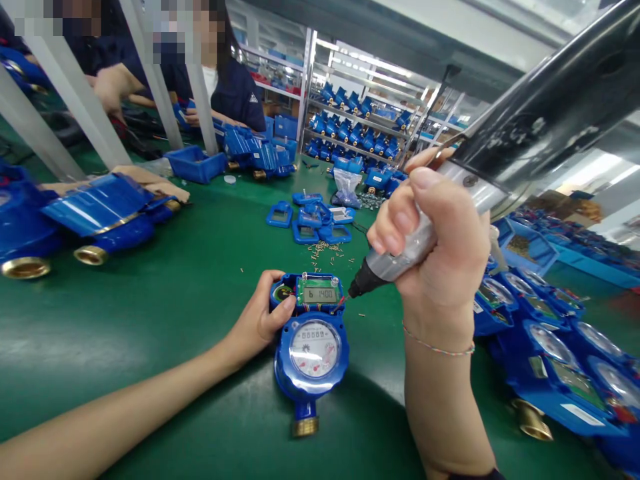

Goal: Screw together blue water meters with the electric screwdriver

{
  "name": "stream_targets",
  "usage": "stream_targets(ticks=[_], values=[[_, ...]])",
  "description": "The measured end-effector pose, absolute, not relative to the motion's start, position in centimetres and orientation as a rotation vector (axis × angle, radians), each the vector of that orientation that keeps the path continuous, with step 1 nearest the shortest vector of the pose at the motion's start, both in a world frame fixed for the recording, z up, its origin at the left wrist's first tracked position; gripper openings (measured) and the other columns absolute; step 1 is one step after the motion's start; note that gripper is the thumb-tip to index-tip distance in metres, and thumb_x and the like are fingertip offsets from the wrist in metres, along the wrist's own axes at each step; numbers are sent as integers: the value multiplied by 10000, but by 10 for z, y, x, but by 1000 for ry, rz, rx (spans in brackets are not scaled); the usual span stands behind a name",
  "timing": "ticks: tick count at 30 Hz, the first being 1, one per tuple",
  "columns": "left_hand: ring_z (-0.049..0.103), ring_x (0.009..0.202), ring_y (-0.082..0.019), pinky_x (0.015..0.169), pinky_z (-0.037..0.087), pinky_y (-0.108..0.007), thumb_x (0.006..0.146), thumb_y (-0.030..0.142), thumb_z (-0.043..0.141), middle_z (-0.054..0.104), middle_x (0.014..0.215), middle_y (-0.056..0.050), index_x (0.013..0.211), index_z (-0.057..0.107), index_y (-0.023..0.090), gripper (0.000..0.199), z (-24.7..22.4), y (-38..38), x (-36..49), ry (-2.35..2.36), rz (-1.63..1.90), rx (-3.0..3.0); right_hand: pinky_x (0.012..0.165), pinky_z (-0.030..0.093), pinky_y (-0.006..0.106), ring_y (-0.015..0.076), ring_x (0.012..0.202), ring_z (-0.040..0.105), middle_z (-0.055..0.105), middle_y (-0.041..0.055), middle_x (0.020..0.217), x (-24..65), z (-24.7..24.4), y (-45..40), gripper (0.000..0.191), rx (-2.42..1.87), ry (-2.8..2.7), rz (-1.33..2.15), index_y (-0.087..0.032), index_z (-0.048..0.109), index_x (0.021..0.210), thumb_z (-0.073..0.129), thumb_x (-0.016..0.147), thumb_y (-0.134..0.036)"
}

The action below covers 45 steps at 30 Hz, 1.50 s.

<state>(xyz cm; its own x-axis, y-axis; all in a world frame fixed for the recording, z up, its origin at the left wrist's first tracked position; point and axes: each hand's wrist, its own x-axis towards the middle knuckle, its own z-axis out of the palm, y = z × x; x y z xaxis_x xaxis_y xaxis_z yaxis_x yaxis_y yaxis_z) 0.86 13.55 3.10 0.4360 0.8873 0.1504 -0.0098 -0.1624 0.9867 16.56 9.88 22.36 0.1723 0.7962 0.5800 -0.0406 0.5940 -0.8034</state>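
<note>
A blue water meter (313,347) lies on the green table with its round dial facing up and a brass fitting towards me. Its upper housing is uncovered, showing a green circuit board and a small display (319,295). My left hand (267,310) grips the housing's left side, thumb on top. In my right hand (437,230) is a power screwdriver (415,247), fingers wrapped round its silver body. Its dark tip points down beside the housing's right edge, near thin red wires; whether it touches cannot be made out.
Small brass screws (325,253) and blue display covers (310,220) lie beyond the meter. More meters stand at the left (105,207) and right (555,373). A co-worker (235,100) sits behind metal posts; stocked shelves (357,127) stand behind.
</note>
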Motion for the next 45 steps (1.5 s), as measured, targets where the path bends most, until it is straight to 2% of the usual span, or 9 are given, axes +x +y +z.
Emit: stream_targets(ticks=[6, 14, 18, 21, 25, 30, 35, 39, 45], values=[[549, 892, -216, 777, 444, -317, 832, 562, 538, 550, 957, -20, 1112, 387, 209, 475, 33, 134, 9, 812, 974, 1523, 409, 361, 243, 97, 389, 362, 402, -83, 519, 161, 223, 97, 103, -818, -1268, 759, -251, 532, 778, 582, 849, -197], [536, 911, -221, 796, 439, -330, 841, 568, 532, 531, 972, -24, 1117, 394, 210, 473, 36, 131, 9, 853, 981, 1516, 388, 346, 246, 104, 360, 347, 356, -93, 491, 163, 225, 96, 256, -851, -1335, 779, -261, 417, 696, 641, 812, -297], [510, 894, -217, 788, 425, -334, 831, 557, 537, 508, 965, -23, 1101, 395, 207, 465, 34, 122, 10, 885, 997, 1537, 338, 291, 246, 95, 322, 313, 368, -102, 474, 162, 229, 95, 144, -754, -1343, 809, -269, 505, 776, 648, 774, -272], [499, 876, -218, 766, 418, -337, 816, 560, 541, 487, 952, -23, 1100, 389, 207, 478, 31, 111, 11, 856, 963, 1549, 307, 232, 264, 98, 292, 285, 364, -108, 448, 166, 242, 87, 157, -743, -1333, 812, -272, 540, 796, 683, 760, -324], [484, 842, -209, 734, 416, -348, 797, 575, 541, 436, 968, -25, 1092, 386, 212, 493, 29, 96, 16, 792, 967, 1582, 333, 181, 325, 106, 300, 213, 253, -93, 422, 175, 265, 73, 238, -939, -1208, 637, -296, 561, 700, 641, 836, -474], [483, 858, -216, 746, 422, -370, 786, 549, 550, 423, 996, -38, 1084, 395, 219, 471, 30, 84, 23, 709, 967, 1601, 377, 189, 345, 133, 351, 189, 223, -60, 454, 164, 267, 77, 314, -969, -1098, 428, -306, 554, 605, 614, 852, -490], [478, 861, -226, 741, 419, -395, 769, 535, 555, 420, 989, -42, 1059, 398, 225, 453, 33, 85, 23, 688, 956, 1615, 343, 200, 327, 139, 323, 223, 252, -70, 471, 144, 248, 91, 220, -958, -1245, 512, -320, 549, 713, 695, 768, -474], [481, 858, -219, 737, 425, -394, 785, 519, 563, 420, 993, -33, 1065, 411, 234, 428, 30, 86, 20, 668, 937, 1629, 330, 210, 295, 130, 315, 258, 284, -84, 462, 140, 238, 96, 198, -881, -1340, 618, -316, 544, 804, 680, 805, -461], [482, 845, -221, 725, 426, -391, 772, 520, 581, 419, 982, -27, 1073, 410, 245, 442, 21, 86, 23, 673, 986, 1648, 319, 237, 275, 103, 313, 255, 291, -84, 456, 137, 231, 101, 150, -882, -1359, 652, -294, 541, 795, 659, 838, -375]])
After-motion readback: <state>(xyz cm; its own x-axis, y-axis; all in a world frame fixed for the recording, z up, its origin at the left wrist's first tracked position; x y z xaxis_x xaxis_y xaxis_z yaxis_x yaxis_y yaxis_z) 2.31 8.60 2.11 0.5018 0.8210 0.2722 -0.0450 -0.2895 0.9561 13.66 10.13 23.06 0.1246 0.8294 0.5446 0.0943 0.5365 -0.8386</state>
